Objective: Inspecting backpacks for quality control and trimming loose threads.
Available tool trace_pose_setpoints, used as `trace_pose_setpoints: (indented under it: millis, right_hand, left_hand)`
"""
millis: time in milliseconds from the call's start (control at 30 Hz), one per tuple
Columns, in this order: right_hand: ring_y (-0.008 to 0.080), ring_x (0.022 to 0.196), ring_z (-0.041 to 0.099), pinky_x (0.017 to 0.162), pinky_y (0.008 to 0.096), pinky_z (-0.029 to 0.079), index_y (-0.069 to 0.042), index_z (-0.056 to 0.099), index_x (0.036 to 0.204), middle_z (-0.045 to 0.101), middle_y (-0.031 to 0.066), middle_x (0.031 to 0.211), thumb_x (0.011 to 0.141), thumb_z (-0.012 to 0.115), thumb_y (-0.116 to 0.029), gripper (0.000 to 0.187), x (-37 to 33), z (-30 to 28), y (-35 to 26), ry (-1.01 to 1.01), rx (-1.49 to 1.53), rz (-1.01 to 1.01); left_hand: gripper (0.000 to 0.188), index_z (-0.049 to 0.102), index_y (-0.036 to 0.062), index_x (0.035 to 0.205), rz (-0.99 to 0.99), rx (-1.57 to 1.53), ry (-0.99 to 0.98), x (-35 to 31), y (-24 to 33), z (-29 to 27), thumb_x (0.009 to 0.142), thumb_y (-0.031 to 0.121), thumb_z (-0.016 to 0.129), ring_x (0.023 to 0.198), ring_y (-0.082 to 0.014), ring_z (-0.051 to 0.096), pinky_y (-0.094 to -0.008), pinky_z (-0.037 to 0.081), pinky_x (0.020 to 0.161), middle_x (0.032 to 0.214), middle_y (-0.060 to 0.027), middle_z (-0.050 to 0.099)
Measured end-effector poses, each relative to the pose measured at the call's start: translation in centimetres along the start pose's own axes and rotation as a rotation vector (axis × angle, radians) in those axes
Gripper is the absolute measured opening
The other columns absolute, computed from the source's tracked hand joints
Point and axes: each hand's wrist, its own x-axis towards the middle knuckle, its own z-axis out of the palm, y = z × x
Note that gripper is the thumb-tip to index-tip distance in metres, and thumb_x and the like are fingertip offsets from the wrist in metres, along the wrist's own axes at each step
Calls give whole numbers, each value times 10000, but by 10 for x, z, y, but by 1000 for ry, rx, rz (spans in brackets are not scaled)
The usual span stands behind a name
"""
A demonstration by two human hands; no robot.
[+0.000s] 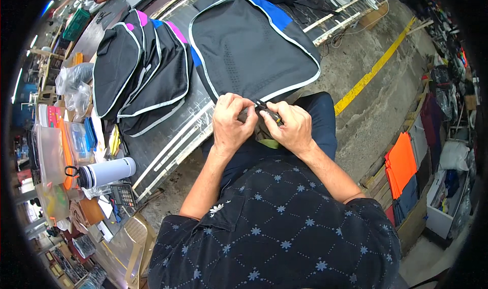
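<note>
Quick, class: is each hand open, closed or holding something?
Left hand: closed by the bag panel; what it pinches can't be told.
Right hand: closed, holding a dark tool.

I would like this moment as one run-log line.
left hand: fingers curled at near edge of black panel | right hand: holding small dark tool | panel stack: left of black panel

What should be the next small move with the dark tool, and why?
Perhaps ease the tool slightly back from the left hand before using it: the right hand holds it with its tip very near the left hand's pinched fingers, by the edge of the black panel. Whether those fingers hold anything is hard to tell.
</note>
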Motion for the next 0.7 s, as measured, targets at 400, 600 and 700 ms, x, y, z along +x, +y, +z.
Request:
trace_pose_setpoints:
  millis: [400, 600, 700]
  right_hand:
    - [207, 823, 715, 699, 355, 544, -32, 661, 1222, 745, 106, 974, 998, 788, -157, 285, -16, 0, 15, 6, 240, 176]
    - [24, 705, 476, 661, 217, 415, -47, 681, 1059, 575, -77, 842, 1050, 775, -236, 211, -20, 5, 49, 99, 699, 800]
    - [36, 696, 504, 644, 223, 424, -69, 691, 992, 581, -73, 819, 1049, 779, -241, 201, -14, 9, 56, 167, 755, 847]
  left_hand:
    - [89, 674, 25, 867, -8, -56, 6, -2, 2, -5, 822, -10, 742, 809, -320, 612, -433, 499, 744, 859, -115, 635]
    - [58, 676, 27, 839, 26, 45, -119, -1, -1, -8, 857, 22, 731, 824, -336, 618, -446, 507, 741, 873, -119, 650]
    - [60, 706, 43, 844, 75, 85, -100, 12, 14, 1, 862, 49, 762, 824, -324, 630, -445, 521, 741, 881, -101, 672]
